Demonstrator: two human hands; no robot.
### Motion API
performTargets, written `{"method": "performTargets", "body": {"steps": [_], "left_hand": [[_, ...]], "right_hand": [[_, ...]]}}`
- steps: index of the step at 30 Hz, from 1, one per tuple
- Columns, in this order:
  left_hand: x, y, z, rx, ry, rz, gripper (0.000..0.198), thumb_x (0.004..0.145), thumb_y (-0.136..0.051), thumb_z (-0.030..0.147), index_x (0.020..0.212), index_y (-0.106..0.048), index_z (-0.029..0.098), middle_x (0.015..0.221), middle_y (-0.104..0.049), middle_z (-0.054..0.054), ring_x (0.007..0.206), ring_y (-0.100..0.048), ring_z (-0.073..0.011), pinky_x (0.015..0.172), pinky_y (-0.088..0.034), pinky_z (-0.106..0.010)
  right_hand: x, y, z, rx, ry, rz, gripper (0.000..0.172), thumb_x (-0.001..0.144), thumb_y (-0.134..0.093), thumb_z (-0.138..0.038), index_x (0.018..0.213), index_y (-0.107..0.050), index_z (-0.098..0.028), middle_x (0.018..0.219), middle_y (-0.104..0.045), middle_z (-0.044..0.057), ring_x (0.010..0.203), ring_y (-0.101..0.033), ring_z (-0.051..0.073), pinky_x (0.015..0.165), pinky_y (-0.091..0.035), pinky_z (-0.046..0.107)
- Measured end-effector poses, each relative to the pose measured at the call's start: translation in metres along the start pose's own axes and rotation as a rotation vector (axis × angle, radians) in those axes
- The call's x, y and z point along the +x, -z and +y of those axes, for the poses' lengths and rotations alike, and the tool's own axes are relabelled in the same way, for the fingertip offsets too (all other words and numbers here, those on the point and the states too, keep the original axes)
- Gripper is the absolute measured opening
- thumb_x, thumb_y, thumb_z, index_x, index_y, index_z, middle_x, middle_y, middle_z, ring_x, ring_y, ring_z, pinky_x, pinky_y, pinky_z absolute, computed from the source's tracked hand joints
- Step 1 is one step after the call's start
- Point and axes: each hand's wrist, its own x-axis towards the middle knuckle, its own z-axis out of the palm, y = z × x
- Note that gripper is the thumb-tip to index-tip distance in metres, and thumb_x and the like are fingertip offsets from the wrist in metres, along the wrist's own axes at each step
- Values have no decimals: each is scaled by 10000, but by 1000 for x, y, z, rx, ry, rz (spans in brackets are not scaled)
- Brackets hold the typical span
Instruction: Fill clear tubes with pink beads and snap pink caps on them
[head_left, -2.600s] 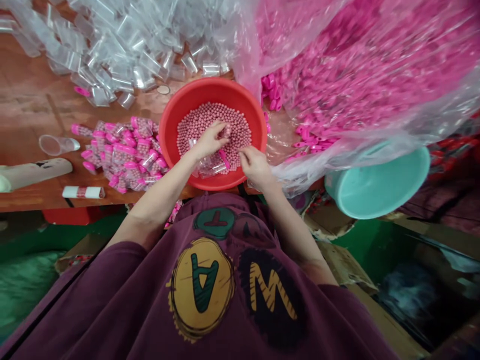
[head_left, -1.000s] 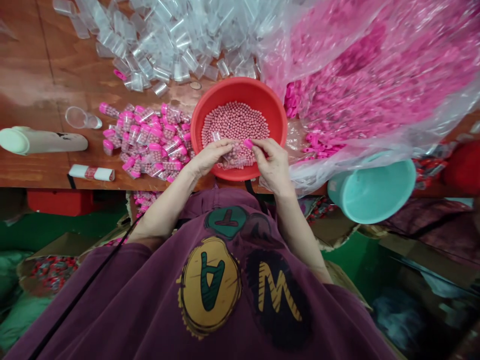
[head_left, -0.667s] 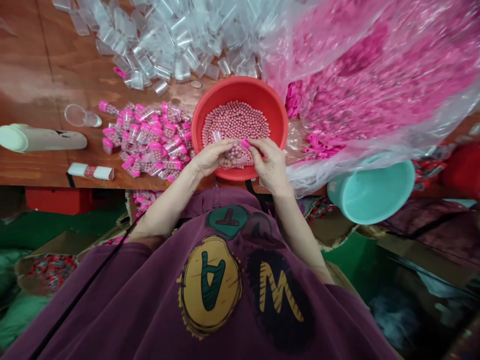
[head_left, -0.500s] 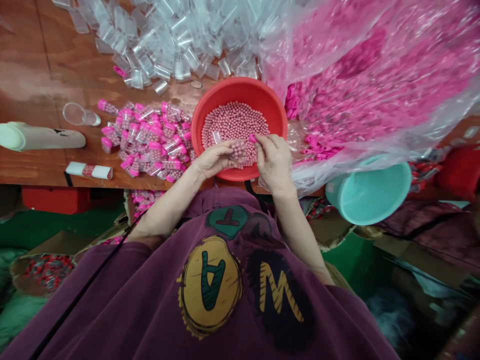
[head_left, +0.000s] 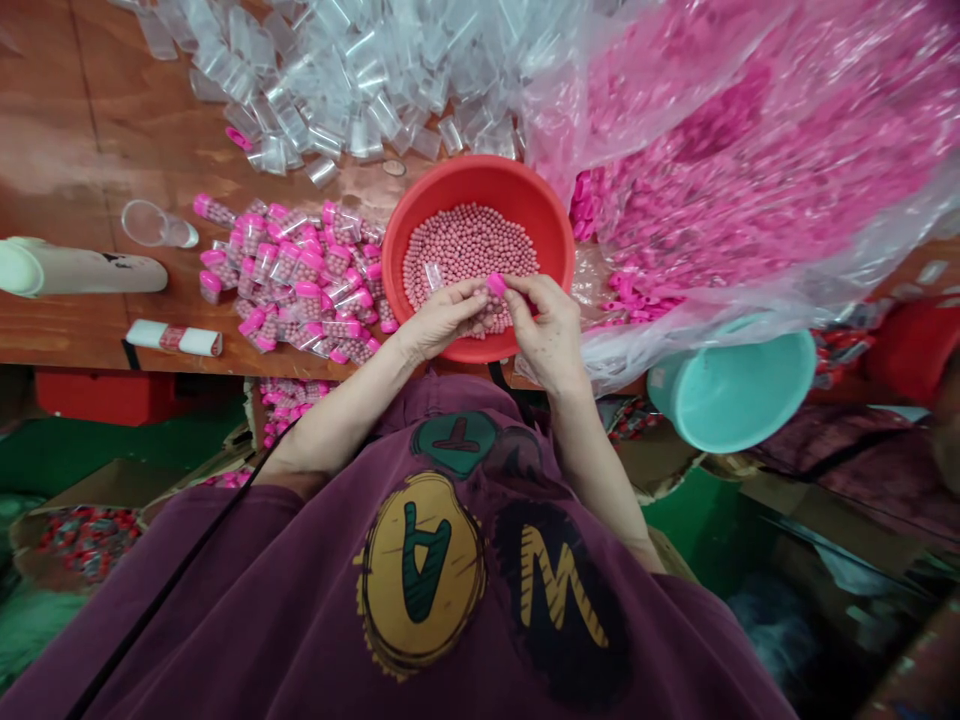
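Over the near part of a red bowl (head_left: 480, 172) of small pink beads (head_left: 472, 240), my two hands meet. My left hand (head_left: 442, 318) is closed round a small clear container of pink beads, mostly hidden by the fingers. A bright pink cap (head_left: 496, 284) sits at the mouth end of that container, pinched between the thumb and fingers of my right hand (head_left: 547, 325). Whether the cap is fully seated I cannot tell. One clear container (head_left: 433, 275) lies on the beads inside the bowl.
Left of the bowl lies a heap of filled, pink-capped containers (head_left: 300, 275). Clear empty containers (head_left: 360, 80) are piled behind. A plastic bag of pink caps (head_left: 750, 180) spreads at the right, above a turquoise basin (head_left: 739, 390). A white bottle (head_left: 82, 268) lies far left.
My right hand has brought the pink cap left onto the end of the bead container. My left hand stays over the bowl, its fingers now covering more of the container.
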Motion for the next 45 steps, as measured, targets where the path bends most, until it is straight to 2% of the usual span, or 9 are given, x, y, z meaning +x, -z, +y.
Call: {"method": "performTargets", "body": {"steps": [6,10,22,25,27,30,35,41,45], "left_hand": [[-2,-9,-4,84,-4,25,311,917,-874,389,1130,-755,196,903,-715,-2,808,-684,-114,745,-539,-219],[-3,-15,-3,80,-11,43,253,956,-836,384,1054,-722,181,862,-681,0,714,-630,-98,690,-511,-217],[-11,-18,2,287,-69,7,314,949,-827,457,948,-691,174,773,-640,17,626,-533,-84,616,-424,-224],[-13,-18,4,300,-56,-4,358,926,-832,504,1023,-706,183,800,-656,11,638,-545,-92,608,-412,-229],[-15,-19,7,331,-58,-45,359,910,-839,503,1006,-711,182,795,-652,8,642,-549,-98,611,-412,-236],[-19,-23,8,399,-36,-148,334,894,-849,462,922,-713,158,759,-620,6,640,-534,-102,622,-414,-247],[-21,-30,6,506,1,-186,256,932,-811,389,907,-726,149,670,-536,28,600,-464,-105,597,-338,-254],[-23,-44,14,775,-154,-124,66,898,-737,174,838,-713,163,782,-603,-31,740,-536,-168,716,-417,-310],[-18,-53,-1,781,-165,0,75,879,-757,143,849,-696,176,771,-619,-26,740,-545,-177,715,-430,-306]], "right_hand": [[-4,-2,8,16,-26,28,298,1087,-605,-482,1114,-814,-272,1032,-812,58,934,-734,222,895,-626,414],[-6,-2,8,-13,23,37,315,1107,-563,-451,1128,-811,-258,1050,-800,78,972,-731,237,925,-616,430],[5,30,12,-84,135,-331,333,1117,-515,-417,1095,-809,-262,982,-766,77,927,-701,250,867,-595,418],[3,30,11,-4,87,-308,410,1117,-524,-537,1020,-820,-271,949,-766,61,900,-708,237,857,-605,417],[1,21,13,83,-15,-153,540,1119,-453,-658,1040,-822,-272,921,-757,58,870,-713,228,834,-618,414],[-1,-2,19,227,-206,63,823,1087,-177,-808,1275,-774,-274,937,-757,74,813,-713,216,752,-629,395],[5,-30,22,310,-244,-105,981,993,-90,-918,1401,-696,-264,986,-786,90,807,-720,217,730,-637,374],[6,-17,11,426,-310,-259,1035,987,23,-892,1485,-622,-253,1055,-789,84,902,-760,201,780,-645,348],[6,-21,38,405,-344,-199,1018,989,-19,-909,1509,-589,-245,1081,-776,96,942,-778,204,810,-641,339]]}}
